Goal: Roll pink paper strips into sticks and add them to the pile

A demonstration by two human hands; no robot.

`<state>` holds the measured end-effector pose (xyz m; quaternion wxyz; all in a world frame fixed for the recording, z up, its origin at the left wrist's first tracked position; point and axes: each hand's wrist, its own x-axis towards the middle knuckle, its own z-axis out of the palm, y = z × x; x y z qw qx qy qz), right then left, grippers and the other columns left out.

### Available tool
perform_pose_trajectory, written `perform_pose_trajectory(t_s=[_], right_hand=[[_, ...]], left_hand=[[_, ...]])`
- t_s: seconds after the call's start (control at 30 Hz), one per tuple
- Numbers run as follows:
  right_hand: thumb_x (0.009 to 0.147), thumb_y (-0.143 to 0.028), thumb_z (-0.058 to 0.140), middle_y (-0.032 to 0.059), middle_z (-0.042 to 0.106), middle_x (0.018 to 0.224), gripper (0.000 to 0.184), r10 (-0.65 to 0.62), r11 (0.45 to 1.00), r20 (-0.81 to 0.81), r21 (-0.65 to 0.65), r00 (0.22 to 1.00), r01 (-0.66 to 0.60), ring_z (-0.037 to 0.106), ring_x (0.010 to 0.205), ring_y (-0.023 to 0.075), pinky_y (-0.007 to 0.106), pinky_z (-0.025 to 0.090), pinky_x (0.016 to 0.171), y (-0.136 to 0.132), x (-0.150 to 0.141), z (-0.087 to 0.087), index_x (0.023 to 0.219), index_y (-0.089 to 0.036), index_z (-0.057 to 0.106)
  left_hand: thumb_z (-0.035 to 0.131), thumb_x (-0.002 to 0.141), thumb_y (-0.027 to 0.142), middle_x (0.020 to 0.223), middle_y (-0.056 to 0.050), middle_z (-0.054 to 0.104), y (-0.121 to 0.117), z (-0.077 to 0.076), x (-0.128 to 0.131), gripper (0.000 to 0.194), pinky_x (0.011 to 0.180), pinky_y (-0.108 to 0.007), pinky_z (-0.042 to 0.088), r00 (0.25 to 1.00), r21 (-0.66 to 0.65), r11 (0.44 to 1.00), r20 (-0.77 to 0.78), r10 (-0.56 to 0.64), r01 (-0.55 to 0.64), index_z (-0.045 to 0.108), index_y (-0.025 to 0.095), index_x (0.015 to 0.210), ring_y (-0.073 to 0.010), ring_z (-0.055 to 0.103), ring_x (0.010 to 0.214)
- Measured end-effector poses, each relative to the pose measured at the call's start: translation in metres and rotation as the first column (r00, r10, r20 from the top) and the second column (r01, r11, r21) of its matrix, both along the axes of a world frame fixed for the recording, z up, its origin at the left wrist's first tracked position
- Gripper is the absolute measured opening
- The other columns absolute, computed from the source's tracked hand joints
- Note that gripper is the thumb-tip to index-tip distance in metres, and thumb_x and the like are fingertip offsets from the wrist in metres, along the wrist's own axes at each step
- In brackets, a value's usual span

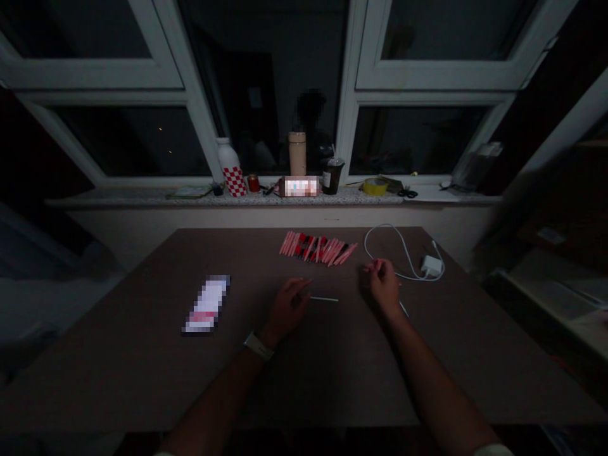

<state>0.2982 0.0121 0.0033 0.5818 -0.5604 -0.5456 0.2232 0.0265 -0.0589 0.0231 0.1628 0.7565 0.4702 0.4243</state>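
Note:
My left hand [286, 308], with a pale watch band [259, 346] at the wrist, hovers over the middle of the brown table. Its index finger and thumb are apart. Just right of the thumb lies a thin pale stick [325, 299], like a pen refill. My right hand [386, 286] is closed in a pinch around something small and pink [370, 267], perhaps a pen part; most of it is hidden by the fingers. Beyond both hands, several pink and red-black pens [335, 251] lie side by side in a row. Another thin pale stick [403, 309] rests beside my right forearm.
A lit phone [207, 305] lies on the table [332, 380] at left. At right is a white charger [431, 266] with a looped cable [403, 244]. The windowsill [190, 201] carries a checkered bottle [234, 174], a beige flask [297, 154], a cup [332, 177] and yellow tape [375, 186].

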Motion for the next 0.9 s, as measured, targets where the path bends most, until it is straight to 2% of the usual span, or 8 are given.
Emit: perform_pose_trajectory(t_s=[0.1, 0.2, 0.3, 0.43, 0.6, 0.83, 0.9], right_hand=[[0.087, -0.029, 0.041, 0.0104, 0.067, 0.095, 0.023, -0.184, 0.977, 0.293, -0.05, 0.938, 0.207, 0.061, 0.088, 0.0203, 0.03, 0.044, 0.08, 0.009, 0.037, -0.004, 0.095, -0.016, 0.059], [0.085, -0.029, 0.047, 0.0129, 0.068, 0.092, 0.025, -0.199, 0.927, 0.494, -0.185, 0.846, 0.326, 0.062, 0.084, 0.0215, 0.027, 0.043, 0.074, 0.012, 0.062, -0.007, 0.095, -0.013, 0.064], [0.084, -0.033, 0.053, 0.014, 0.07, 0.092, 0.027, -0.151, 0.867, 0.6, -0.301, 0.786, 0.396, 0.064, 0.083, 0.0226, 0.027, 0.043, 0.07, 0.012, 0.069, -0.009, 0.097, -0.013, 0.068], [0.085, -0.039, 0.054, 0.0152, 0.07, 0.091, 0.031, -0.138, 0.813, 0.671, -0.343, 0.728, 0.47, 0.066, 0.084, 0.0252, 0.029, 0.044, 0.067, 0.016, 0.065, -0.007, 0.096, -0.014, 0.069], [0.083, -0.046, 0.056, 0.0147, 0.071, 0.093, 0.035, -0.13, 0.775, 0.666, -0.394, 0.735, 0.494, 0.067, 0.087, 0.0284, 0.031, 0.047, 0.067, 0.022, 0.063, -0.004, 0.095, -0.016, 0.069], [0.084, -0.041, 0.055, 0.0167, 0.07, 0.097, 0.033, -0.103, 0.735, 0.688, -0.434, 0.719, 0.521, 0.068, 0.091, 0.0285, 0.032, 0.049, 0.073, 0.027, 0.061, -0.007, 0.099, -0.016, 0.071], [0.085, -0.038, 0.053, 0.0192, 0.07, 0.097, 0.034, -0.109, 0.746, 0.687, -0.422, 0.719, 0.516, 0.068, 0.091, 0.0287, 0.033, 0.049, 0.073, 0.028, 0.061, -0.008, 0.1, -0.014, 0.071]], left_hand=[[0.048, 0.093, 0.03, 0.113, -0.007, 0.057, 0.001, 0.001, 0.0, 0.03, 0.073, -0.027, 0.05, 1.0, -0.01, 1.0, -0.01, 0.016, -0.016, 0.058, 0.024, 0.121, -0.0117, 0.057, 0.076], [0.048, 0.093, 0.029, 0.11, -0.007, 0.058, 0.003, 0.0, -0.001, 0.026, 0.076, -0.028, 0.05, 0.999, -0.002, 0.999, -0.02, 0.043, -0.043, 0.06, 0.023, 0.115, -0.0132, 0.057, 0.08], [0.049, 0.092, 0.029, 0.104, -0.006, 0.059, 0.007, -0.001, -0.005, 0.023, 0.079, -0.03, 0.05, 0.992, 0.027, 0.993, -0.03, 0.119, -0.118, 0.062, 0.023, 0.111, -0.0147, 0.058, 0.084], [0.049, 0.092, 0.028, 0.1, -0.005, 0.06, 0.013, -0.003, -0.011, 0.021, 0.086, -0.033, 0.048, 0.977, 0.091, 0.974, -0.041, 0.21, -0.206, 0.064, 0.023, 0.106, -0.0173, 0.058, 0.094], [0.051, 0.091, 0.028, 0.097, -0.005, 0.06, 0.017, -0.005, -0.016, 0.019, 0.083, -0.034, 0.048, 0.964, 0.137, 0.958, -0.06, 0.26, -0.25, 0.065, 0.022, 0.102, -0.0187, 0.058, 0.092], [0.052, 0.09, 0.028, 0.095, -0.005, 0.062, 0.018, -0.007, -0.019, 0.018, 0.08, -0.034, 0.046, 0.932, 0.15, 0.942, -0.167, 0.323, -0.299, 0.066, 0.023, 0.099, -0.0198, 0.057, 0.09], [0.052, 0.09, 0.029, 0.095, -0.005, 0.062, 0.019, -0.007, -0.02, 0.018, 0.08, -0.035, 0.045, 0.921, 0.149, 0.937, -0.19, 0.34, -0.315, 0.066, 0.022, 0.098, -0.0203, 0.056, 0.089]])
